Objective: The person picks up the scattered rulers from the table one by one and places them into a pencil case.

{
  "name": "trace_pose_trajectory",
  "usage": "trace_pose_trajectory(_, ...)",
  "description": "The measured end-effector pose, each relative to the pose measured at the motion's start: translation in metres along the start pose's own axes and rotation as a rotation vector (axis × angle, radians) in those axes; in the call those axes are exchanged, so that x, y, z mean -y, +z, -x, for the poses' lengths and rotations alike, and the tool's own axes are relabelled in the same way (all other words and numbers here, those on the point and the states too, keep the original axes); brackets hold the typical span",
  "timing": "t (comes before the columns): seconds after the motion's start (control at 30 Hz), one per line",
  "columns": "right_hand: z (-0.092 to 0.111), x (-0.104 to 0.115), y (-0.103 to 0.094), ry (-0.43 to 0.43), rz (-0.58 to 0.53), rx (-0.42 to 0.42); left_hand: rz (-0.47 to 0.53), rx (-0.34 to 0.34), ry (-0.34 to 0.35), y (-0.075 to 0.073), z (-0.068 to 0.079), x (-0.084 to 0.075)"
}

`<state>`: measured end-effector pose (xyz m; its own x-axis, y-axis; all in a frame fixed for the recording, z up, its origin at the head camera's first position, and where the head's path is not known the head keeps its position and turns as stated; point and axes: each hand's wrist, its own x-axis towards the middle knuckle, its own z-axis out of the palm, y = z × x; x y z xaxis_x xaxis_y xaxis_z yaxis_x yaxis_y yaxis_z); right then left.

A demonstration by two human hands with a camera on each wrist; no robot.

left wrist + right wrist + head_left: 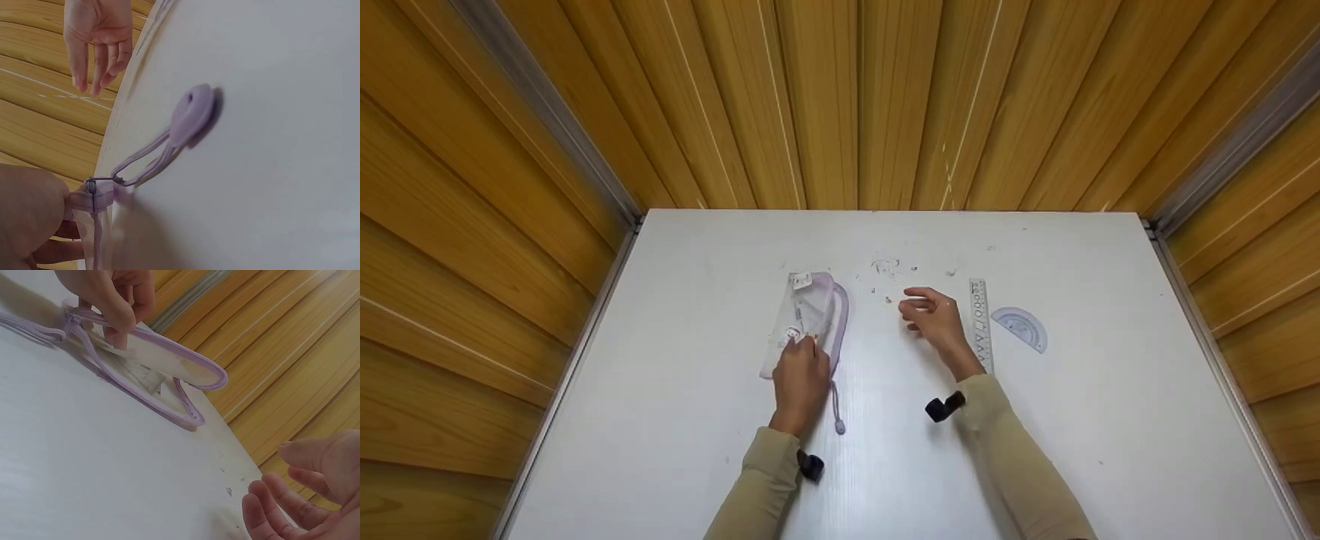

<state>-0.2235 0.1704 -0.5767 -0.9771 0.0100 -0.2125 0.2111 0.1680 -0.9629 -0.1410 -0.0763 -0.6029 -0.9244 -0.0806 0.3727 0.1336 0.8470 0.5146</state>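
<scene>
Ruler point(979, 315) near right wrist point(964, 361), protractor point(1021, 328) beyond; right hand point(936, 319) loosely spread, left hand point(801, 379) pinching pouch point(819, 301).

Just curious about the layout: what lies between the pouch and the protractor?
The head view shows small specks, the right hand, then the ruler between the pouch and the protractor.
</scene>
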Motion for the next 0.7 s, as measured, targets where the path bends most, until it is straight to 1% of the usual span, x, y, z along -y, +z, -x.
trace_pose_trajectory(0.27,0.003,-0.004,-0.019,0.025,0.017,-0.048,-0.014,-0.016,0.005,0.001,0.001,0.000)
trace_pose_trajectory(0.5,0.007,-0.007,-0.029,0.047,0.012,-0.082,-0.024,-0.016,0.007,0.002,0.002,0.001)
trace_pose_trajectory(0.7,0.008,-0.011,-0.036,0.057,0.017,-0.091,-0.023,-0.012,0.002,0.002,0.001,0.001)
